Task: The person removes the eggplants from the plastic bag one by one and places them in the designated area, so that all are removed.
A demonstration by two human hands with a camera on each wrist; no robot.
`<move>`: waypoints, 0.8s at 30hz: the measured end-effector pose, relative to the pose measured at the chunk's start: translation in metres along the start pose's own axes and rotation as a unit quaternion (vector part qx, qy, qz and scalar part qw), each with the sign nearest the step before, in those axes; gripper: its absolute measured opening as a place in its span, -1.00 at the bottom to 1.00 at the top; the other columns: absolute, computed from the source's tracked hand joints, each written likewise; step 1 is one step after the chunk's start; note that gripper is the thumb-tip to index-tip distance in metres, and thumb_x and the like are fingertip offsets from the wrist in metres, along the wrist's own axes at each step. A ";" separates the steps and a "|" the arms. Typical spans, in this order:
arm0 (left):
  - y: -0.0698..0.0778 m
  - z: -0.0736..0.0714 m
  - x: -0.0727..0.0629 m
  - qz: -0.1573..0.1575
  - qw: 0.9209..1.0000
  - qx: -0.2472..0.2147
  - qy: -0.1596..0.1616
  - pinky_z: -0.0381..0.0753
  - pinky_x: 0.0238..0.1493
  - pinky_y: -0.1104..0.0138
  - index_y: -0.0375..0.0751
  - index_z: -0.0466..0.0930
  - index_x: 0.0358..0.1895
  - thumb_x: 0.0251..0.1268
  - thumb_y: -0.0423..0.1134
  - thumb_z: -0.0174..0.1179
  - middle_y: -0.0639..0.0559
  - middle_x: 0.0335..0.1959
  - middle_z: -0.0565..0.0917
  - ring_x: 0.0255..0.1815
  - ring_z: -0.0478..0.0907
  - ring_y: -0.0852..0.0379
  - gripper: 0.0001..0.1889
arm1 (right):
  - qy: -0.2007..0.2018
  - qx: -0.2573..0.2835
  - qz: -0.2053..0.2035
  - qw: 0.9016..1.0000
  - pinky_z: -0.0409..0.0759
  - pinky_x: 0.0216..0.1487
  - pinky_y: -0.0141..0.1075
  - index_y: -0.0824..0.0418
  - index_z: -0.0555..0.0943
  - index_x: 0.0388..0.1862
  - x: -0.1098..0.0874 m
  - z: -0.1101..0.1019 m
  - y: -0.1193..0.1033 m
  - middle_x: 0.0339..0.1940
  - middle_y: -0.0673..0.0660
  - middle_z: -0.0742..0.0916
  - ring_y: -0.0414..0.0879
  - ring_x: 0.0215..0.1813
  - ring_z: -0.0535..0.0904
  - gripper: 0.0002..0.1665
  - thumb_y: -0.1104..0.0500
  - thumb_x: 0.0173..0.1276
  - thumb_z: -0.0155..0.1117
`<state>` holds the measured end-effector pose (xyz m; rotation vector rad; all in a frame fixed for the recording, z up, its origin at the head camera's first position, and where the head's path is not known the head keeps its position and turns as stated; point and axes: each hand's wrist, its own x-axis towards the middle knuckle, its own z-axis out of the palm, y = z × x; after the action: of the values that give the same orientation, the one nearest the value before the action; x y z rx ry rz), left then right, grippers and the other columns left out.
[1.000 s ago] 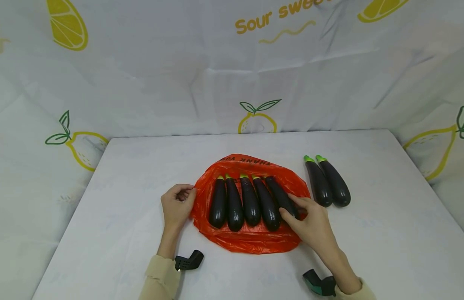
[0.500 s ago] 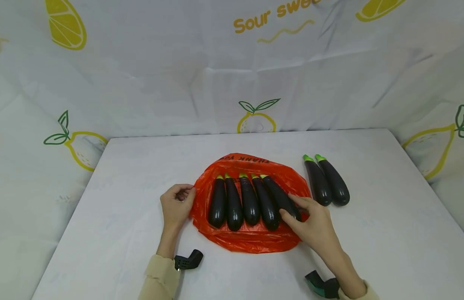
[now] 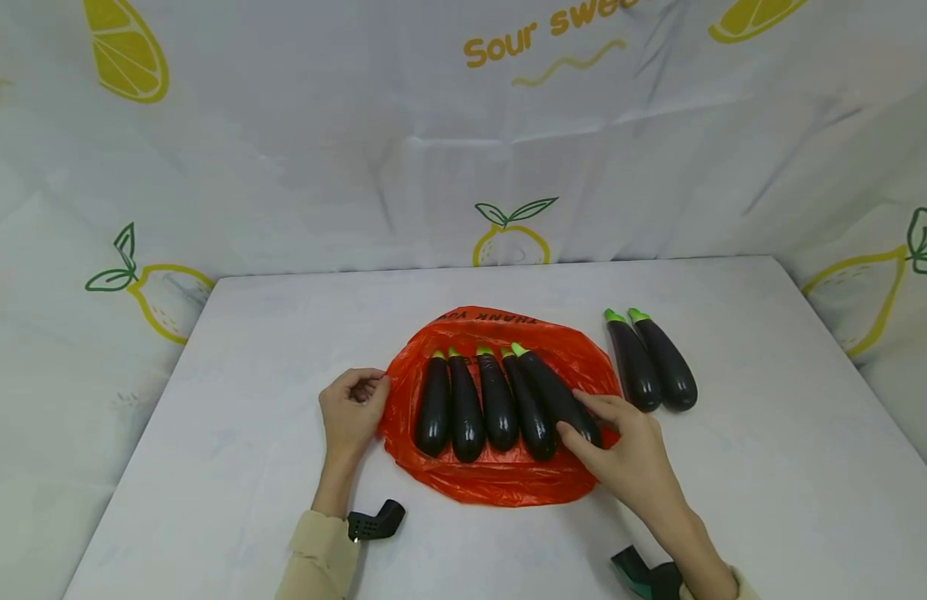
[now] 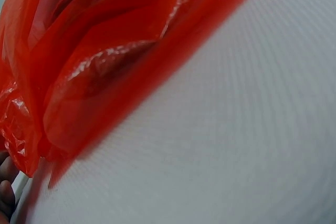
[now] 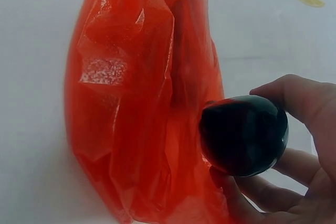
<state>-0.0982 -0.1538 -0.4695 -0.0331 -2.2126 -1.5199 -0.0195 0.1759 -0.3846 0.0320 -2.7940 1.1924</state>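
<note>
A red plastic bag (image 3: 501, 487) lies open on the white table in the head view. Several dark eggplants sit side by side in it, green stems pointing away. My left hand (image 3: 353, 412) pinches the bag's left edge between thumb and fingers. At the right end of the row, my right hand (image 3: 630, 442) grips the thick end of an eggplant (image 3: 555, 385), which slants with its stem to the left and overlaps its neighbour. The rounded end of this eggplant (image 5: 244, 136) shows between thumb and fingers in the right wrist view, against the bag (image 5: 131, 108).
Two more eggplants, a left one (image 3: 633, 362) and a right one (image 3: 668, 362), lie together on the table (image 3: 779, 442) just right of the bag. A white cloth (image 3: 321, 167) with lemon prints hangs behind the table's back edge.
The stem end of the eggplant in my right hand has swung left, onto the neighbouring eggplant. My left hand keeps its hold on the bag's edge.
</note>
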 end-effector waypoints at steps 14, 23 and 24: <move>0.001 0.000 0.000 -0.004 1.000 0.011 0.002 0.45 -0.40 0.60 -0.30 0.78 -0.32 0.21 -0.40 0.34 -0.17 -0.49 0.71 -0.49 0.44 0.33 -0.95 | 0.014 0.004 -0.003 1.000 0.77 -0.10 0.05 0.29 0.65 0.25 0.000 -0.005 0.000 0.11 0.36 0.74 0.26 0.09 0.67 -0.40 0.15 0.24 0.53; 0.003 0.000 -0.001 -0.006 1.000 0.009 0.006 0.45 -0.41 0.60 -0.30 0.78 -0.33 0.22 -0.42 0.34 -0.17 -0.51 0.70 -0.50 0.45 0.33 -0.95 | 0.042 0.006 -0.020 0.999 0.78 -0.14 0.05 0.31 0.67 0.22 0.003 -0.008 0.003 0.07 0.35 0.75 0.21 0.03 0.68 -0.43 0.17 0.22 0.54; 0.003 0.001 -0.001 -0.007 1.000 0.008 0.007 0.45 -0.42 0.60 -0.31 0.78 -0.33 0.22 -0.42 0.34 -0.17 -0.51 0.70 -0.51 0.45 0.34 -0.95 | 0.048 0.006 -0.024 0.999 0.78 -0.15 0.05 0.31 0.67 0.21 0.003 -0.009 0.004 0.06 0.35 0.75 0.21 0.01 0.68 -0.43 0.18 0.22 0.54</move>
<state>-0.0970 -0.1521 -0.4674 -0.0019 -2.2185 -1.5050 -0.0224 0.1849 -0.3812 0.0406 -2.6891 1.1669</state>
